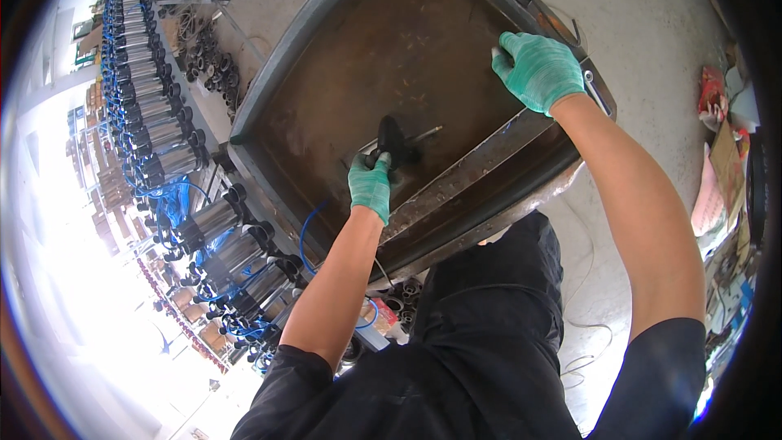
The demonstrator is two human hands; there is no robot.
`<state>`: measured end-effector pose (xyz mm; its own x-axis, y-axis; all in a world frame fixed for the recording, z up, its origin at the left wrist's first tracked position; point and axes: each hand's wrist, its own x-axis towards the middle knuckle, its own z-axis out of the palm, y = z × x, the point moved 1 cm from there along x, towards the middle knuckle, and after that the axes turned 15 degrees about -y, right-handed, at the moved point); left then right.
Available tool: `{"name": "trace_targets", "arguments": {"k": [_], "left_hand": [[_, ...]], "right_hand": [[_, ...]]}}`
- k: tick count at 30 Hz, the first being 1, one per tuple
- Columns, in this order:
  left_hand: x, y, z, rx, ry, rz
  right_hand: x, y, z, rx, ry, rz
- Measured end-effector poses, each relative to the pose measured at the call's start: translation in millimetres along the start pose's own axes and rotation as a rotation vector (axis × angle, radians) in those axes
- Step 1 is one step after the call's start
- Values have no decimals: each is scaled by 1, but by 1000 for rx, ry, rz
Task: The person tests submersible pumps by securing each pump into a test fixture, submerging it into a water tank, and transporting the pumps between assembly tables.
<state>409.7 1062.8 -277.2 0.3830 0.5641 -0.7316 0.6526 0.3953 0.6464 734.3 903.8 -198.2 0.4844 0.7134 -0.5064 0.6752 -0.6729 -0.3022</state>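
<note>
My left hand [371, 187], in a green knit glove, is closed on the near end of a black, rounded part [392, 137]. It holds the part low over the brown water in a grey-rimmed tank [287, 28]. A thin metal rod [427, 133] sticks out beside the part; whether the two are joined I cannot tell. My right hand [541, 73], gloved the same way, is over the tank's right side near the end of a metal crossbar [481, 151]. Its thumb and fingers are apart, and nothing shows between them. Beside its wrist lies a wrench-like metal tool [596, 91].
To the left runs a long row of metal cylinders [210, 224] with black ends and blue hoses. Black ring-shaped parts [213, 65] are piled behind the tank's left side. A thin cable [588, 325] loops across the floor. Cardboard and bags [710, 187] lie at the far right.
</note>
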Motion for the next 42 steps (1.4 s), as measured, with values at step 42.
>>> {"name": "trace_targets", "arguments": {"k": [42], "left_hand": [[-24, 32, 12, -149, 150, -60]], "right_hand": [[2, -2, 5, 3, 5, 1]]}}
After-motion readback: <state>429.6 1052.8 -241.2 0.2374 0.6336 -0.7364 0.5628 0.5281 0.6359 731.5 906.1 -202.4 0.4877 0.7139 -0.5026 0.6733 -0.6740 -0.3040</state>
